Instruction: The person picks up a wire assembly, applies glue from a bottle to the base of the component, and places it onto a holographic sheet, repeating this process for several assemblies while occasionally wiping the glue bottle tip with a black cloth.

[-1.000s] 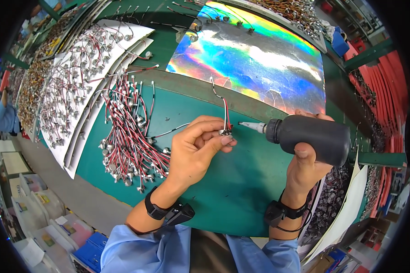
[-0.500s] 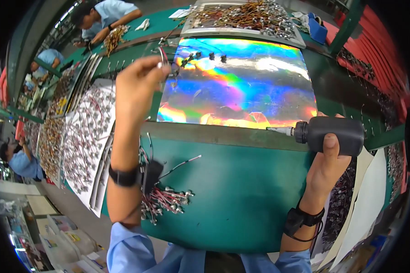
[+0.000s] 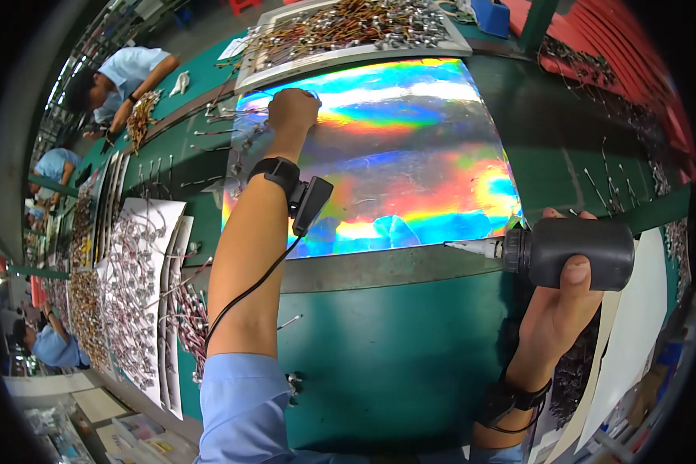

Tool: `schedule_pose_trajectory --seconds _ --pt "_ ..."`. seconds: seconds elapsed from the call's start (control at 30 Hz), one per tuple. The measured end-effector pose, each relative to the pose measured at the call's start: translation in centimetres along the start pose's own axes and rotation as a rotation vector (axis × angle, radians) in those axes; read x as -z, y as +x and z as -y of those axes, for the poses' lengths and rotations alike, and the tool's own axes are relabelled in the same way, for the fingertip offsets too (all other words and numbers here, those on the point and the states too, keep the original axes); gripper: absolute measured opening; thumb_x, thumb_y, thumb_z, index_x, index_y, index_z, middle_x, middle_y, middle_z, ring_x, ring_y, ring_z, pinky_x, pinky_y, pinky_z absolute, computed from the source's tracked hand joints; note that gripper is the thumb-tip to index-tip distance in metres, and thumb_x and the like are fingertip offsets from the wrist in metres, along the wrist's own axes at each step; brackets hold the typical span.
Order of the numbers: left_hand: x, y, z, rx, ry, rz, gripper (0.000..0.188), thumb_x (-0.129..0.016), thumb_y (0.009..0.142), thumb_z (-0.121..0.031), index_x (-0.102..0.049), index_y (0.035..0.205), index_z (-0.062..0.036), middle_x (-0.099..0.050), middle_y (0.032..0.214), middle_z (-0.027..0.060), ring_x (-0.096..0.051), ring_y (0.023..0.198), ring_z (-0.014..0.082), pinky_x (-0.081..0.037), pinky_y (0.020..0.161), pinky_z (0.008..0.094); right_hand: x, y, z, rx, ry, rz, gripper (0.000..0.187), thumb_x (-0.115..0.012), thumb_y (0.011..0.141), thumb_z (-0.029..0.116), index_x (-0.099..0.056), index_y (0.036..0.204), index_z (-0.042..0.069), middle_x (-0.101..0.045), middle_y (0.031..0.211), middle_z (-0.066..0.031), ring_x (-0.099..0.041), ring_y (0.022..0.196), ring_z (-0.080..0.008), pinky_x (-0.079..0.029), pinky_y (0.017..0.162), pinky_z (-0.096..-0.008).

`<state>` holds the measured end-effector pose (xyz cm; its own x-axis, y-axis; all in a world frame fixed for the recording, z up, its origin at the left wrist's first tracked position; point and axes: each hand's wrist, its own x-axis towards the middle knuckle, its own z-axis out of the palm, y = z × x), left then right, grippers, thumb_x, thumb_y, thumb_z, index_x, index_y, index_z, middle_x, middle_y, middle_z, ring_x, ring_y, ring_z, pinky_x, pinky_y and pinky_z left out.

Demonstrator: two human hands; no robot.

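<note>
My left hand (image 3: 292, 112) is over the far left part of a shiny, rainbow-reflecting sheet (image 3: 363, 193). Its fingers are curled and turned away, which hides whatever they hold. Several thin wire leads (image 3: 228, 114) with small metal ends lie beside it along the sheet's left edge. In my right hand (image 3: 555, 329) is a dark grey squeeze bottle (image 3: 584, 251), gripped on its side. The bottle's pale pointed nozzle (image 3: 475, 247) points left, near the sheet's near right corner. A bundle of red and dark wire leads (image 3: 189, 317) lies left of my left forearm, partly hidden by it.
A shallow tray (image 3: 249, 76) heaped with wired parts stands at the far side. White boards (image 3: 172, 213) at left carry rows of wire leads. Red sheets (image 3: 626, 69) and a green post (image 3: 537, 27) stand at right. A co-worker (image 3: 124, 81) sits at far left.
My left hand has reached farther out and right, over the sheet; its earlier pinch on a wire lead is now hidden. My right hand keeps the bottle. The whole view has shifted.
</note>
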<state>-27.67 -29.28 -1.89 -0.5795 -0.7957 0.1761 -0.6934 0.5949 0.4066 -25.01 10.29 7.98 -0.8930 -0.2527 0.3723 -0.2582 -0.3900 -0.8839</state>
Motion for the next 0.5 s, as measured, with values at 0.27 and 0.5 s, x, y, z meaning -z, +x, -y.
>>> schedule_pose_trajectory --seconds 0.27,0.5 --pt "-0.5 0.6 -0.2 0.007 0.039 0.095 0.019 -0.061 0.068 -0.036 -0.069 0.075 -0.0201 -0.064 0.082 0.0074 -0.06 0.078 0.0275 -0.048 0.069 0.0355 -0.3 0.3 0.9 -0.016 0.048 -0.179 0.057 -0.062 0.068 0.017 -0.037 0.114 -0.006 -0.053 0.095 -0.0167 -0.054 0.088 -0.0246 -0.041 0.084 -0.0345" --pt "7.4 -0.8 5.0 -0.253 0.121 -0.123 0.021 -0.054 0.074 -0.033 -0.067 0.085 -0.0199 -0.062 0.089 0.0093 -0.058 0.084 0.0287 -0.046 0.074 0.0388 -0.6 -0.7 0.6 0.024 0.072 0.0 0.05 -0.057 0.08 0.023 -0.035 0.116 -0.004 -0.045 0.11 -0.0123 -0.05 0.1 -0.0285 -0.039 0.09 -0.0389"
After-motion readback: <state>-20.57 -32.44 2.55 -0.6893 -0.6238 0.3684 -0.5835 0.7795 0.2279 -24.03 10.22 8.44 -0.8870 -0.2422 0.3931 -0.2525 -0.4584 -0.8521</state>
